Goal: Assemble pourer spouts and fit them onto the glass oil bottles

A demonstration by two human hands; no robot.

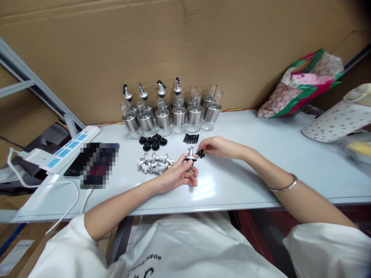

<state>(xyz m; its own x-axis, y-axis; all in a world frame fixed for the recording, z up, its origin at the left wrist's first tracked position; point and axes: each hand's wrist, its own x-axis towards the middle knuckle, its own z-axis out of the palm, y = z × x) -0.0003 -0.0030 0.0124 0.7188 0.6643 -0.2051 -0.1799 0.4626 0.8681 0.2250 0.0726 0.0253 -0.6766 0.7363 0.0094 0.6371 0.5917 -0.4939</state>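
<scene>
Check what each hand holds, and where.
Left hand grips a silver metal pourer spout by its lower body. Right hand fingertips touch small black rubber pieces.

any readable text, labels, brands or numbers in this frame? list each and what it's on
Shirt: black print, seen upside down, roughly "BDRN..."; the rest is cut off or too blurred to read.
Phone: screen pixelated, unreadable.
Power strip: no legible marking.
Bottles, bag, spout in left hand, right hand: no text visible.
</scene>
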